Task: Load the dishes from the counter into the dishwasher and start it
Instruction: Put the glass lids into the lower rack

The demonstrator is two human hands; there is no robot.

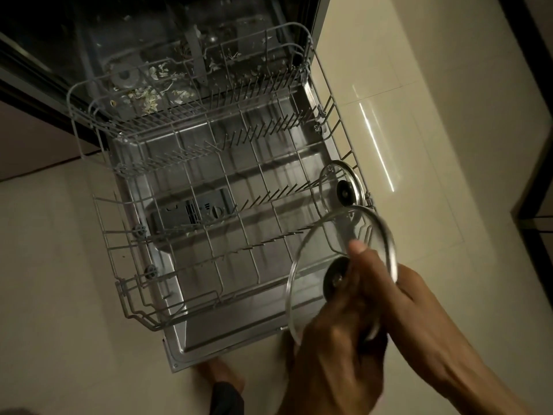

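Dishwasher [191,70] stands open in the head view, its door [239,333] folded flat over a pale tiled floor [59,265]. The lower rack [185,235] is pulled out over the door. It is a grey wire basket with several rows of upright tines. A second wire rack [185,97] sits further back at the mouth of the tub. Food scraps [149,94] lie scattered on the tub floor behind it. The detergent compartment [191,211] shows through the wires in the door panel.

A small glass lid [341,187] stands on edge at the right side of the lower rack, leaning among the tines, with its black knob [344,191] facing the camera.

A larger glass lid [314,265] with a metal rim is held tilted above the near right corner of the rack, and its rim overlaps the small lid in the picture. Whether the two touch cannot be told.

Two hands come in from the lower right, and which is which is judged by position only. The left hand [338,339] is closed around the black knob [335,277] of the larger lid, thumb raised beside it. The right hand [419,298] grips the lid's rim at its far right edge, fingers curled behind the glass. Motion blur softens both hands and the lid.

A bare foot [221,372] rests on the floor just below the door's near edge.
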